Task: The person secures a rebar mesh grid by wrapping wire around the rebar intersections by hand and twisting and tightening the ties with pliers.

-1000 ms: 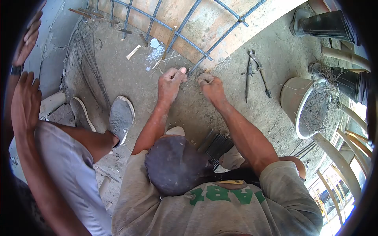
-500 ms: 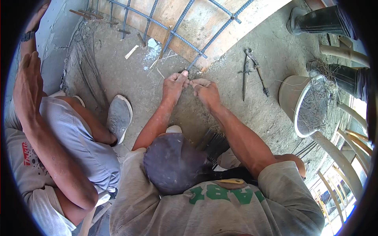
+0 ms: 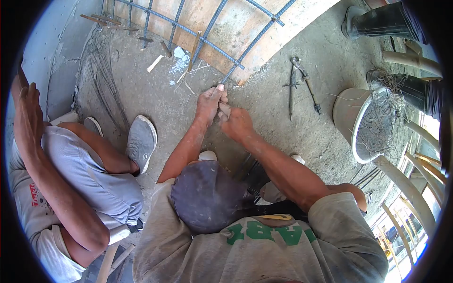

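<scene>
My left hand (image 3: 209,103) is closed at the lower end of a rebar rod of the steel grid (image 3: 254,42), thumb on top; its grip on the rod's tip is partly hidden. Just right of it and slightly lower, my right hand (image 3: 234,121) is curled with fingers pressed together, close to the left fingers. Whatever lies between the right fingers is too small to make out. The grid rests over a plywood sheet (image 3: 231,35). Right of my hands, pincers (image 3: 306,82) lie on the concrete floor beside a thin dark metal tool (image 3: 291,92).
A bucket (image 3: 349,118) of tangled wire (image 3: 377,127) stands at the right, near a person's black boots (image 3: 382,24). Another person sits at the left, with a grey shoe (image 3: 142,141) on the floor. Loose wires (image 3: 106,82) lie by the wall.
My right hand has moved in from the right and down toward my left hand. The grid shifts up and left in view. The person at the left has lowered a raised hand.
</scene>
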The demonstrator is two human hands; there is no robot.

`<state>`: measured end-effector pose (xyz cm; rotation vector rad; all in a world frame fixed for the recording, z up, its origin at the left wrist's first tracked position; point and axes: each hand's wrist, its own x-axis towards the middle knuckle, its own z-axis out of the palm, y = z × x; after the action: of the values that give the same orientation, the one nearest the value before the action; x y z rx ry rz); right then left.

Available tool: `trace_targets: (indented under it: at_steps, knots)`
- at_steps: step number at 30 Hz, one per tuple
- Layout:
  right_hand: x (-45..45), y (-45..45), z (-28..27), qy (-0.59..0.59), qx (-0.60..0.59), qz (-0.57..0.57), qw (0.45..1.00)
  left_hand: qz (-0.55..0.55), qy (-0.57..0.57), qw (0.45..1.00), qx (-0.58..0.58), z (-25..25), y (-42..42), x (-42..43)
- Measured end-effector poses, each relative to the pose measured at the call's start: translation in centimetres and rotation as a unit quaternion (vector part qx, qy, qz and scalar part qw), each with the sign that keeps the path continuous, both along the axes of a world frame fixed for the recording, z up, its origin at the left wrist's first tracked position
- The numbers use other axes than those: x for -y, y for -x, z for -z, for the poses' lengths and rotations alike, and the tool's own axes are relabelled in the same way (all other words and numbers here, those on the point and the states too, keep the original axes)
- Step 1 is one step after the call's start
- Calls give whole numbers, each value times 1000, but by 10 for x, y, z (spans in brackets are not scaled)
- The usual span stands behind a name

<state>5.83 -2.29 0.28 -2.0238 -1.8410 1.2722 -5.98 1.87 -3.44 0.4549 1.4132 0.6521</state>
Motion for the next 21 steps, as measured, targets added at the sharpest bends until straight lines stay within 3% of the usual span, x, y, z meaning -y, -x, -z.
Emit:
trace_targets:
  at_steps: [3, 6, 9, 15, 21]
  knots:
    - [-27, -21, -29, 52, -74, -7, 996, 7, -7, 1000, 3, -9, -3, -2]
    - [-50, -35, -14, -16, -84, 140, 986, 18, 21, 998, 62, -5, 3, -3]
    - [-70, -27, -2, 46, -132, 161, 977, -17, 55, 993, 103, -14, 0, 0]
    - [-87, -11, -17, 98, -70, 116, 986, -29, 58, 981, 184, -3, 6, 9]
    - [-86, -4, 1, 116, -34, 161, 980, 0, 41, 980, 195, -3, 10, 9]
